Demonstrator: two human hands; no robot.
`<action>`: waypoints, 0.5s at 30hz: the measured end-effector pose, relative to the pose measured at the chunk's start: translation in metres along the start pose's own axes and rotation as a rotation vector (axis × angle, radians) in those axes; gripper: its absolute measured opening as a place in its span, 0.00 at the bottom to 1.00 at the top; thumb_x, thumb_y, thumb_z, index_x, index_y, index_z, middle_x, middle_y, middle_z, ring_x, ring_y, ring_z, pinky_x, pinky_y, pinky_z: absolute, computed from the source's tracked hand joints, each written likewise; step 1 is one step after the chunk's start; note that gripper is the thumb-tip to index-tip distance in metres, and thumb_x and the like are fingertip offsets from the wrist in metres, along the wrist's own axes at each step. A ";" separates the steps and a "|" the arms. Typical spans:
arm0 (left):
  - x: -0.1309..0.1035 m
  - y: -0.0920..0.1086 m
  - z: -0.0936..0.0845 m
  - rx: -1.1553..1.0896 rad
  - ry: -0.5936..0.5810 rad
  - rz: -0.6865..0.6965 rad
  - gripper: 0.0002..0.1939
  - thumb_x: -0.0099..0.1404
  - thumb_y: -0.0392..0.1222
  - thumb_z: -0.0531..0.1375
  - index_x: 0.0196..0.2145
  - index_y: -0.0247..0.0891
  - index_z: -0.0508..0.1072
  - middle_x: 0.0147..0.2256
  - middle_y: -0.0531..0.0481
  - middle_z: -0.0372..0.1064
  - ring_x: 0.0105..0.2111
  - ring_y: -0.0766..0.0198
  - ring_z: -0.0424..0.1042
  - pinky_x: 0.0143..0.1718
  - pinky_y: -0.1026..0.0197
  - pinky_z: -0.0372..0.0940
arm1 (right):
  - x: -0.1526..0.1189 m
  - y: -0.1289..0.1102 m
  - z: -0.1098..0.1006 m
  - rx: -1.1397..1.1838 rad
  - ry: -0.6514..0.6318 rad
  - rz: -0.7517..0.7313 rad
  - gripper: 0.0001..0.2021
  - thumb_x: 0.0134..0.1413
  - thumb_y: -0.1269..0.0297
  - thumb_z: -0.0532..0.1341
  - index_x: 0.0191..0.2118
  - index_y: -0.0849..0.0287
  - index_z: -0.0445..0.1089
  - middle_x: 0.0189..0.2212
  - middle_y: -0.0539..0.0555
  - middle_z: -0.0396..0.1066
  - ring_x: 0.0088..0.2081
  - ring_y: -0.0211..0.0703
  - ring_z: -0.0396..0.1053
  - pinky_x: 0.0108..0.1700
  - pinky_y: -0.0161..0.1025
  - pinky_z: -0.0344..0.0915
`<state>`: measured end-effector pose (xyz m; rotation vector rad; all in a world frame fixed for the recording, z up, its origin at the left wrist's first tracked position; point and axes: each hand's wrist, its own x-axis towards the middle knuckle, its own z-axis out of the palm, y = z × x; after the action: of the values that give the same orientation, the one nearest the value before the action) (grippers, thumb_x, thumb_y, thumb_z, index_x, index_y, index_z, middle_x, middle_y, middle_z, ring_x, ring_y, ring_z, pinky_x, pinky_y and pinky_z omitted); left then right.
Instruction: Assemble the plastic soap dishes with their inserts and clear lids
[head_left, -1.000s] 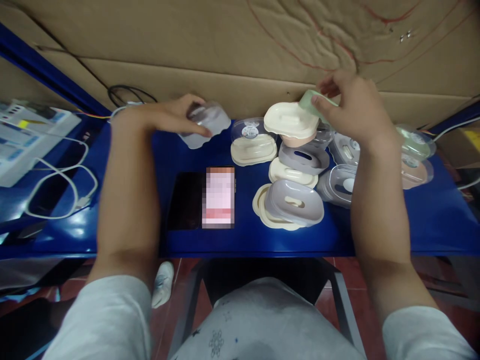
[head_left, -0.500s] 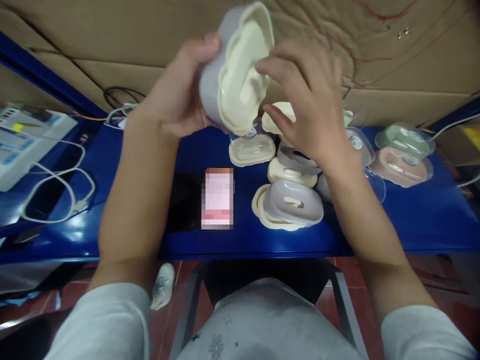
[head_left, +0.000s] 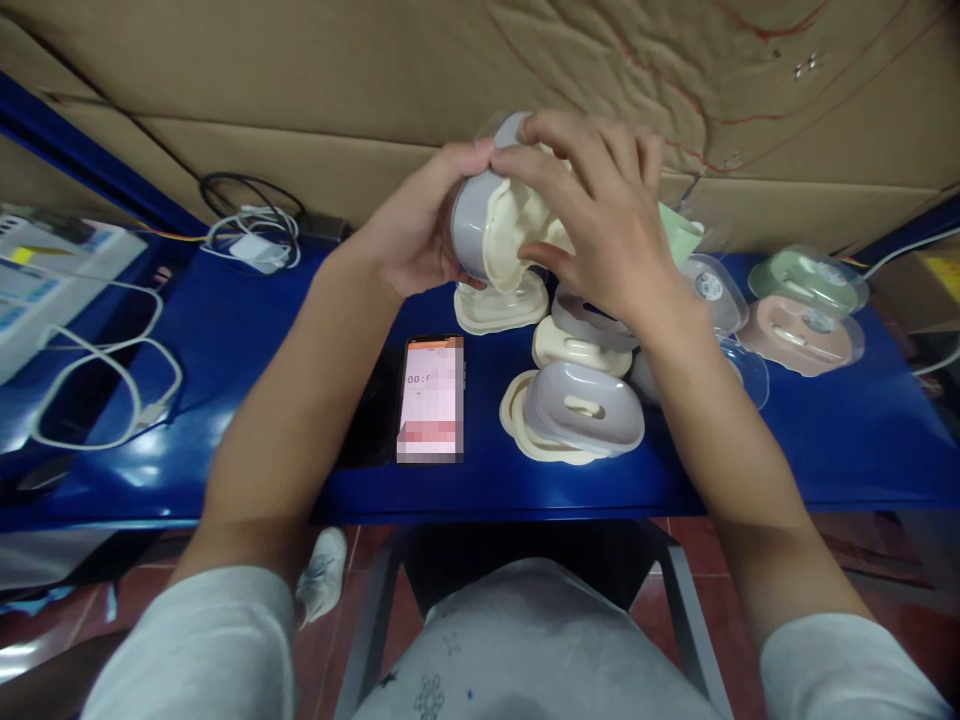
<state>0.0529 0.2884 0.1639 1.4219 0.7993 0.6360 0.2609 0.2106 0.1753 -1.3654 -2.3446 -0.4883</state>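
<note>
A lavender plastic box (head_left: 471,225) with a cream scalloped piece (head_left: 504,238) at its open side is held up over the table. My left hand (head_left: 420,220) wraps around the box from the left, thumb on top. My right hand (head_left: 600,200) reaches over from the right, its fingertips at the upper edge and its thumb by the cream piece. That hand hides much of the piece. Just below lies a clear-covered cream dish (head_left: 502,308). Nearer me, a lavender oval shell (head_left: 585,400) with a cream handle rests tilted on a cream scalloped base (head_left: 514,415).
A phone with a lit screen (head_left: 429,405) lies on the blue table (head_left: 247,340). Pink (head_left: 799,335) and green (head_left: 806,280) boxes sit at the right, by clear covers. White cables (head_left: 112,345) and a power strip (head_left: 52,275) lie left. Cardboard (head_left: 360,70) stands behind.
Both hands have lowered the box and moved it slightly right. It is turned more toward the right, and the right hand's fingers now reach over its upper edge.
</note>
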 end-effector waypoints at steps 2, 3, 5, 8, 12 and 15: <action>0.002 -0.002 0.001 0.028 0.001 -0.025 0.26 0.80 0.61 0.46 0.58 0.44 0.74 0.47 0.46 0.74 0.39 0.58 0.77 0.32 0.63 0.71 | -0.001 0.003 0.000 -0.019 0.019 -0.026 0.31 0.69 0.52 0.61 0.73 0.44 0.57 0.74 0.53 0.61 0.70 0.61 0.61 0.68 0.62 0.58; 0.002 -0.003 0.001 0.018 -0.005 -0.035 0.27 0.79 0.62 0.46 0.58 0.45 0.74 0.47 0.45 0.74 0.40 0.57 0.77 0.31 0.63 0.72 | -0.002 0.005 0.000 -0.028 0.037 -0.038 0.29 0.70 0.53 0.60 0.73 0.45 0.58 0.73 0.54 0.62 0.69 0.61 0.62 0.67 0.61 0.60; 0.003 -0.003 0.000 -0.054 -0.021 -0.063 0.28 0.78 0.64 0.45 0.56 0.45 0.74 0.47 0.45 0.75 0.36 0.59 0.75 0.29 0.63 0.72 | -0.003 0.011 -0.001 -0.051 0.098 -0.037 0.24 0.72 0.53 0.56 0.69 0.50 0.62 0.70 0.57 0.66 0.67 0.61 0.64 0.64 0.61 0.62; 0.005 -0.002 -0.007 -0.134 0.005 -0.076 0.29 0.79 0.65 0.42 0.52 0.44 0.74 0.48 0.47 0.75 0.31 0.62 0.73 0.26 0.61 0.71 | -0.004 0.019 -0.002 -0.098 0.167 0.008 0.18 0.73 0.52 0.54 0.60 0.53 0.69 0.60 0.61 0.73 0.62 0.63 0.68 0.60 0.61 0.64; 0.004 0.003 -0.026 0.090 0.197 -0.009 0.25 0.79 0.61 0.46 0.54 0.46 0.75 0.49 0.48 0.77 0.39 0.58 0.77 0.30 0.63 0.71 | -0.002 0.020 0.005 -0.155 0.070 0.028 0.13 0.71 0.61 0.54 0.55 0.50 0.70 0.57 0.60 0.74 0.59 0.63 0.69 0.58 0.62 0.64; 0.003 0.003 -0.043 0.260 0.369 0.023 0.25 0.75 0.66 0.53 0.55 0.48 0.76 0.50 0.49 0.77 0.47 0.54 0.77 0.32 0.62 0.70 | 0.004 0.012 0.022 -0.154 -0.003 0.032 0.19 0.69 0.71 0.48 0.53 0.47 0.71 0.56 0.56 0.76 0.58 0.56 0.68 0.58 0.59 0.63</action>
<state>0.0210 0.3168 0.1677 1.5709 1.1918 0.8505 0.2667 0.2295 0.1593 -1.4692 -2.3249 -0.6697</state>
